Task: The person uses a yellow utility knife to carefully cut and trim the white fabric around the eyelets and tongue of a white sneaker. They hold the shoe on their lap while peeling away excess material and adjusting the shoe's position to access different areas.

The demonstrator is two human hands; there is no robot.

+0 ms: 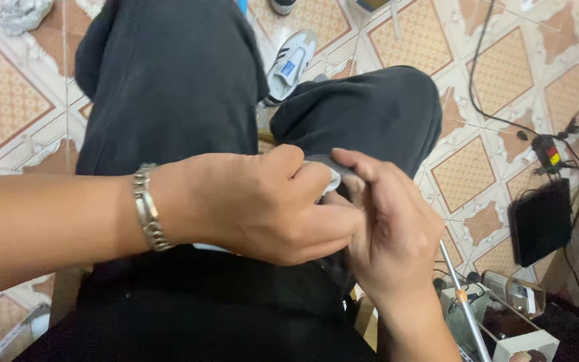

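Just one cam, head-mounted, pointing pretty much straight down at the lap and tiled floor (so no 2nd view to overlap w/), hands v close up.

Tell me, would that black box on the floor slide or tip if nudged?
The black box lies flat, so it would probably slide on the tiled floor rather than tip. The black cables beside it might snag. Its weight is hard to judge.

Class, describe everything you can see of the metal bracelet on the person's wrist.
The bracelet is a silvery metal chain of broad, flat, polished links that catch the light. It wraps snugly round the wrist of the left hand, crossing it as a near-upright band. It touches only skin. Its underside and any clasp are hidden behind the wrist.
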